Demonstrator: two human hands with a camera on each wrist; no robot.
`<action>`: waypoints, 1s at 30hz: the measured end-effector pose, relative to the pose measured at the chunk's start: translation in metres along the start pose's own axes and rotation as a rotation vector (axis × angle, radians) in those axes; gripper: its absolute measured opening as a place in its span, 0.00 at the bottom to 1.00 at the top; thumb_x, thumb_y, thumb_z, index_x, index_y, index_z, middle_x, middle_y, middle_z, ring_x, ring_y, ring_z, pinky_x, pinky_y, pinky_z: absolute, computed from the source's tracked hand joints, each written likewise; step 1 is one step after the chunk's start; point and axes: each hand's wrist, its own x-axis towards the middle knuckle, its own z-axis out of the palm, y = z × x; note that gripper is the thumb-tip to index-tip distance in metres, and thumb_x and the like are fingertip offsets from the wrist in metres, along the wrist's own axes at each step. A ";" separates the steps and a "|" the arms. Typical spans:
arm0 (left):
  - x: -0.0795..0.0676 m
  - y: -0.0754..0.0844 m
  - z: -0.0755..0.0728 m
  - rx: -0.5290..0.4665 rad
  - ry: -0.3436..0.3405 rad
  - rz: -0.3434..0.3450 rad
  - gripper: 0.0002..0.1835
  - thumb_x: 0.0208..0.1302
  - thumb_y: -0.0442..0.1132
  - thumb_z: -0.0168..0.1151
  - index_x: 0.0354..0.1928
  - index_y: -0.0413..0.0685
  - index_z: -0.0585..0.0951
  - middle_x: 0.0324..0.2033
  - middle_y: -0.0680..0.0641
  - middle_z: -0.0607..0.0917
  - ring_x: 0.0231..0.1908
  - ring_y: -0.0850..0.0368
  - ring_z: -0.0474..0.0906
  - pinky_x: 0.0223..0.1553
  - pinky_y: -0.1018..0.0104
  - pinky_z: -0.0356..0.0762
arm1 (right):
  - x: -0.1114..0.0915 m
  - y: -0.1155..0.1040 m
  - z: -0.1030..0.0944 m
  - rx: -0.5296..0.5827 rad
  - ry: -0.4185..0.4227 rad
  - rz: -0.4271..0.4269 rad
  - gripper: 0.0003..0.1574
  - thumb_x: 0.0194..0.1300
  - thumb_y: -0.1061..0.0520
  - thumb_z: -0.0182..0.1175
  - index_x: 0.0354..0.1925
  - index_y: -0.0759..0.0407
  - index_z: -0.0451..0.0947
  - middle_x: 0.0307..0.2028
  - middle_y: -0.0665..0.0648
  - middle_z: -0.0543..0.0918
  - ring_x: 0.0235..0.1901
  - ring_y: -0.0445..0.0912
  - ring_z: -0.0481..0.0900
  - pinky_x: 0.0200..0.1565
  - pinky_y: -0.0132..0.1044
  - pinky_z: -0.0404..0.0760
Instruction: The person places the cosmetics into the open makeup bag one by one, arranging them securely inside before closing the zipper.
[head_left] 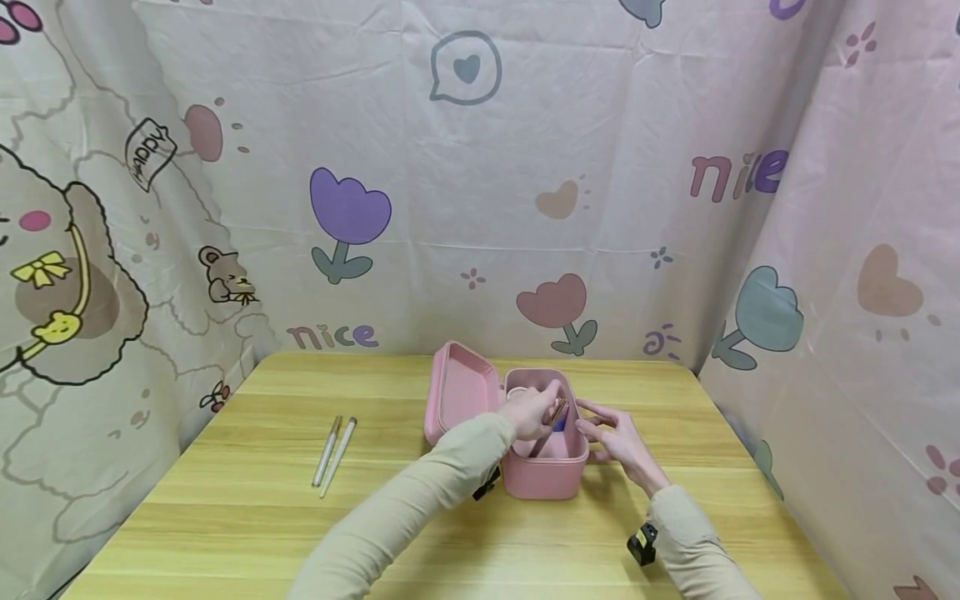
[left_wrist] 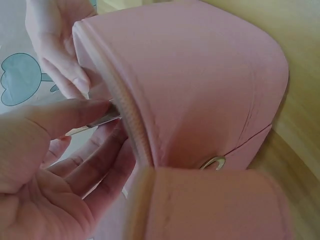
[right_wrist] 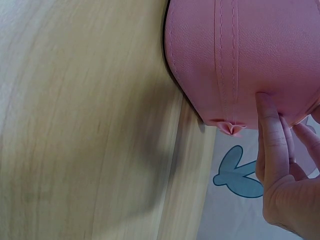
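Observation:
A pink vanity case point(head_left: 546, 482) stands on the table with its lid point(head_left: 467, 392) folded out to the left. My left hand point(head_left: 528, 412) reaches over the case's left wall into its opening. Between thumb and fingers it pinches a slim brown stick point(head_left: 558, 412), which looks silvery point(left_wrist: 106, 118) in the left wrist view; its kind is unclear. On the other side my right hand point(head_left: 618, 437) holds the right wall near the rim, one finger point(right_wrist: 272, 135) laid against the outside. Inside the case, a blue item point(head_left: 559, 422) shows beside the stick.
Two slim pen-like sticks, one silvery point(head_left: 326, 454) and one white point(head_left: 339, 457), lie side by side at the left of the wooden table point(head_left: 225, 525). A printed curtain point(head_left: 450, 167) hangs behind and along both sides.

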 end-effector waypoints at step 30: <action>-0.008 0.005 0.004 -0.007 -0.039 -0.134 0.28 0.55 0.33 0.75 0.53 0.45 0.70 0.42 0.40 0.87 0.45 0.49 0.86 0.49 0.64 0.85 | 0.002 0.001 -0.001 -0.006 -0.002 -0.002 0.35 0.70 0.58 0.61 0.72 0.61 0.66 0.50 0.67 0.82 0.44 0.51 0.87 0.44 0.47 0.90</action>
